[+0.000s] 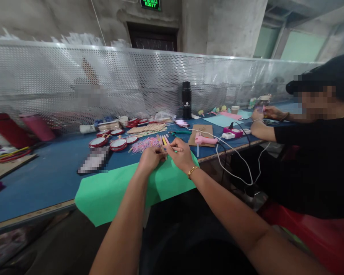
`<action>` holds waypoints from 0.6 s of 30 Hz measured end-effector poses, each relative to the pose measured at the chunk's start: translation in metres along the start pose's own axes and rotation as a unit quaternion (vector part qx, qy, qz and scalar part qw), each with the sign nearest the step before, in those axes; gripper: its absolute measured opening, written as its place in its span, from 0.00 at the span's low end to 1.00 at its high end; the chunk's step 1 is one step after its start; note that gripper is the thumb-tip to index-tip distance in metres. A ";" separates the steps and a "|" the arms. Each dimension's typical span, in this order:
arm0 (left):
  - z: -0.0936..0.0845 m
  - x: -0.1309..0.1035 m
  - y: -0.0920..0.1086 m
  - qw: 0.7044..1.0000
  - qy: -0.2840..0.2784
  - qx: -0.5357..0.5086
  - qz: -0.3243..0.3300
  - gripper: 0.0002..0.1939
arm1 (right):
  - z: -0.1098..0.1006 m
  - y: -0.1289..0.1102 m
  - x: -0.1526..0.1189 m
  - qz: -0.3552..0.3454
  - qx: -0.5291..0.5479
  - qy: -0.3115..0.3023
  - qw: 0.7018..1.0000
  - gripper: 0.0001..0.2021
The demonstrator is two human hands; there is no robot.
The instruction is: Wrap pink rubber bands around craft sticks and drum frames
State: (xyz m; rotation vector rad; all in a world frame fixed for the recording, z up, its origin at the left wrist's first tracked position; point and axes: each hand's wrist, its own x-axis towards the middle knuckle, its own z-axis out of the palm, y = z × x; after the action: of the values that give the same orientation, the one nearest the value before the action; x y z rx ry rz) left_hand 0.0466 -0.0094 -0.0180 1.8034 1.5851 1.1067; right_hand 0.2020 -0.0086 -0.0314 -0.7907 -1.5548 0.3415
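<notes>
My left hand (152, 158) and my right hand (182, 153) are close together over a green sheet (109, 194) that hangs over the table's front edge. The fingers of both hands are closed in a pinch. What sits between them is too small to make out. Several slim coloured sticks or pens (164, 140), yellow and pink among them, lie just beyond my fingertips. To their left is a pile of pink and purple thin strands or bands (145, 144). A bracelet (192, 172) circles my right wrist.
Small red-rimmed drums (118, 144) and wooden sticks (147, 130) lie behind. A pink glue gun (205, 139) rests on brown card (201, 131), near a pink power strip (232, 132) with loose cables. A black flask (186, 100) stands by the mesh divider (149, 84). Another person (312, 152) sits right.
</notes>
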 end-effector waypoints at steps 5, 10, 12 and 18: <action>-0.001 -0.002 0.003 1.000 -0.004 0.008 0.002 0.10 | 0.000 0.001 0.000 0.004 -0.012 0.021 1.000 0.12; -0.001 -0.001 0.003 1.000 0.000 0.016 -0.005 0.11 | -0.001 0.001 0.000 0.003 -0.002 -0.010 1.000 0.12; -0.001 0.000 0.002 1.000 -0.002 0.015 -0.003 0.11 | -0.001 0.001 0.000 0.006 -0.001 -0.010 1.000 0.12; 0.000 0.001 0.000 1.000 -0.008 -0.002 0.001 0.12 | -0.002 0.000 0.000 0.014 -0.002 0.010 1.000 0.12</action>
State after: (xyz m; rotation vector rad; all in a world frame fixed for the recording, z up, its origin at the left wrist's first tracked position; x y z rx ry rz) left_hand 0.0466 -0.0082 -0.0178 1.8078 1.5715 1.0921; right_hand 0.2036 -0.0092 -0.0308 -0.8171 -1.5273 0.3488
